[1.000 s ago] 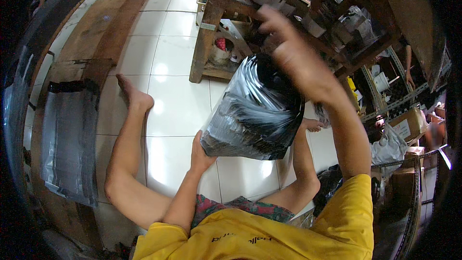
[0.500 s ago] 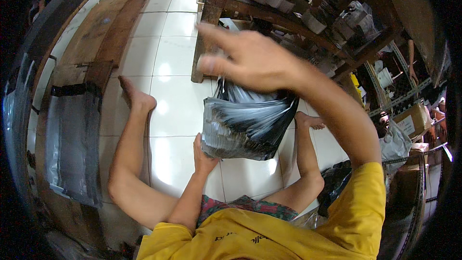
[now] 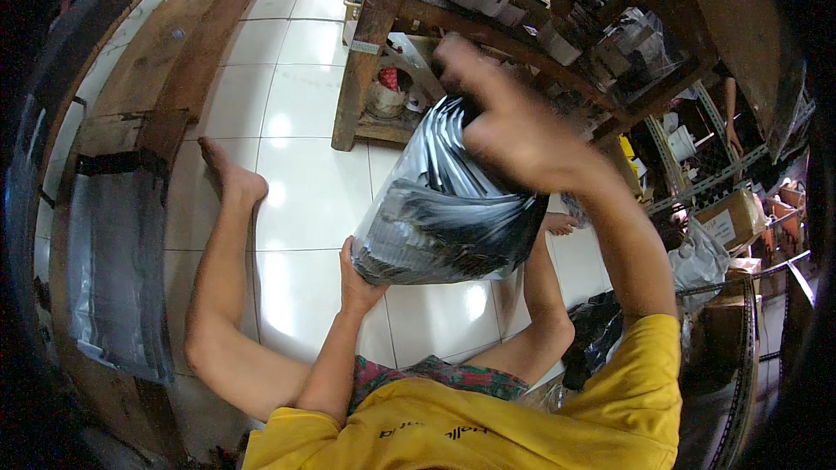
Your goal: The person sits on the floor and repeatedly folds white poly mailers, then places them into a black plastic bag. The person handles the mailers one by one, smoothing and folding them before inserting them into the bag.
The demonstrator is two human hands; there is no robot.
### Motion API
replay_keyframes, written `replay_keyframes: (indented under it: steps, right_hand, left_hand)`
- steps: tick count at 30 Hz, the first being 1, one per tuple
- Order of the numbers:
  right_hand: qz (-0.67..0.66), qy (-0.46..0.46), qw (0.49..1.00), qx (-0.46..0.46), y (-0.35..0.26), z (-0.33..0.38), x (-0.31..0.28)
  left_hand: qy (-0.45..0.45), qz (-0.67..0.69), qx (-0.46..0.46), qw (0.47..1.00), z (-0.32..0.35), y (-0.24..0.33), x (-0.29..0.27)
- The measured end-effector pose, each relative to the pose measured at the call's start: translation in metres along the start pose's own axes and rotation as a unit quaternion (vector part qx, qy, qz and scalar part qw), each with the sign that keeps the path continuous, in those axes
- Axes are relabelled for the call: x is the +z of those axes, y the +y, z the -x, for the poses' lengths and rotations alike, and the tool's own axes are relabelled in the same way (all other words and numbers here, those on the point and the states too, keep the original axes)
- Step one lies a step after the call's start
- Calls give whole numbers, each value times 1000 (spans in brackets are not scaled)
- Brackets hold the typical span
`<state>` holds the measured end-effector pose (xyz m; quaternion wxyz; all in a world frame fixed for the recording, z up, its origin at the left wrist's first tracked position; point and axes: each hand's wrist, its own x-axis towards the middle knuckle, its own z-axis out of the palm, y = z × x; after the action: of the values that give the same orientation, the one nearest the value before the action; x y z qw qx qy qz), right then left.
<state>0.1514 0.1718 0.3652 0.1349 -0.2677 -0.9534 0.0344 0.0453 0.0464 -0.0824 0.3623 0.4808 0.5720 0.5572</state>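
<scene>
A thick stack of grey and black plastic bags [image 3: 435,231] is held tilted above the floor between my bare legs, its upper layers bowed and fanned. My left hand [image 3: 361,278] grips the lower left corner, its fingers partly hidden beneath the stack. Over the upper right part of the stack is my right hand [image 3: 522,130], blurred by motion. Its thumb and forefinger look spread apart, and nothing shows between them; the other fingers are hard to make out.
Another pile of grey plastic bags [image 3: 117,270] lies on a low wooden bench [image 3: 165,61] at left. A loaded wooden shelf [image 3: 348,96] stands ahead, with a pot [image 3: 387,100] inside. Metal racking and a cardboard box [image 3: 731,222] are at right, near black plastic [image 3: 596,339].
The stack has tilted, and its upper end has swung higher. My right hand has moved to the right, uncovering the fanned layers. My left hand keeps its hold on the corner.
</scene>
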Motion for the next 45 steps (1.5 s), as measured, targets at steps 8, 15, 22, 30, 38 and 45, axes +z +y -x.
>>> replay_keyframes:
  steps: [8,15,22,30,38,45]
  right_hand:
    - [-86,28,996,17,12,-32,15]
    - [-37,-41,998,1,-20,-62,9]
    - [-40,-89,993,68,-18,-66,5]
    - [-165,12,985,48,13,-34,-4]
    - [-76,-48,995,32,10,10,2]
    - [-119,17,993,12,24,-6,10]
  left_hand:
    - [6,-94,73,993,3,-13,4]
    - [-16,-114,62,991,0,-6,2]
    - [19,-67,67,995,0,-13,1]
    - [28,-32,68,997,-5,0,1]
    - [45,-25,91,995,-2,0,3]
    - [32,-60,115,991,1,-21,12]
